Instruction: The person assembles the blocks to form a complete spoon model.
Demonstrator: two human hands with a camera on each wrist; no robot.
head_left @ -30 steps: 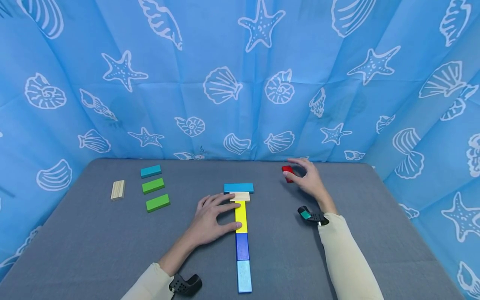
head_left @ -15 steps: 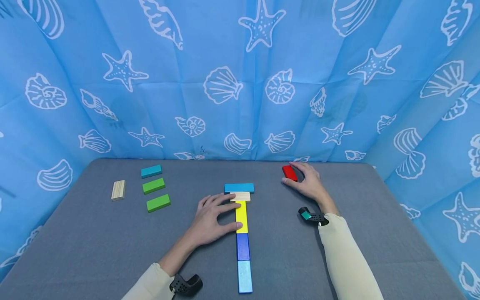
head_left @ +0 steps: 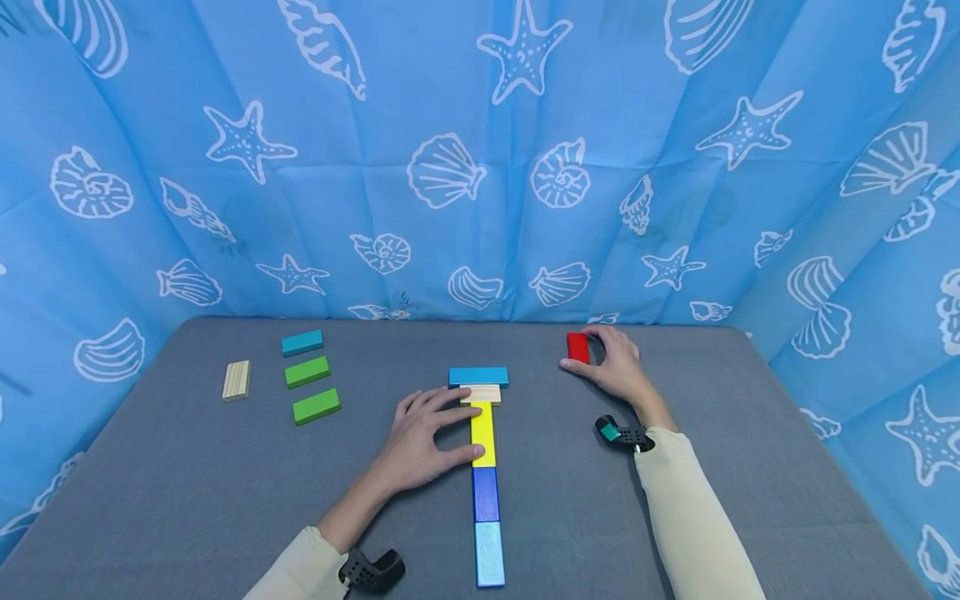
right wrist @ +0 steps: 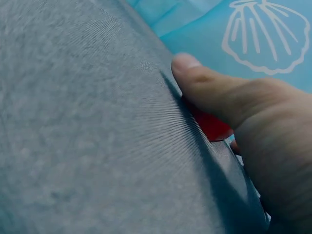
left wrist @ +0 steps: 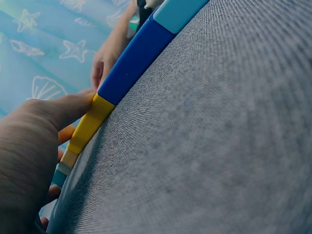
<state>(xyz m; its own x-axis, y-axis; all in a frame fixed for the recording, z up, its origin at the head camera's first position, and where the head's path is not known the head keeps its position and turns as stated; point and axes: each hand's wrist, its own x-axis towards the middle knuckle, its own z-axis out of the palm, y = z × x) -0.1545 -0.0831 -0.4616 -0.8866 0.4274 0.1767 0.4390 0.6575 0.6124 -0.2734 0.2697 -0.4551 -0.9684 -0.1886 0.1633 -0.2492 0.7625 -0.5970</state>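
Note:
My right hand (head_left: pixel 617 363) is at the back right of the table, with thumb and fingers about a small red block (head_left: pixel 577 347), which lies flat. In the right wrist view the thumb covers much of the red block (right wrist: pixel 212 126). My left hand (head_left: pixel 420 442) rests on a line of blocks with its fingers spread. Its thumb touches the yellow block (head_left: pixel 483 435); other fingertips reach the yellow block and the natural wood block (head_left: pixel 487 394). A blue block (head_left: pixel 477 376) lies crosswise at the line's far end. Dark blue (head_left: pixel 485 494) and light blue blocks (head_left: pixel 490 554) continue the line nearer me.
At the left lie a loose wood block (head_left: pixel 236 380), a blue block (head_left: pixel 302 342) and two green blocks (head_left: pixel 307 372). The table (head_left: pixel 187 483) has a grey cloth top. A blue curtain (head_left: pixel 337 167) with shell and starfish prints hangs behind it.
Between the right thumb and fingers, the red block has turned from slanted to nearly straight toward me. The right thumb has shifted slightly left. My left hand and the line of blocks stay still.

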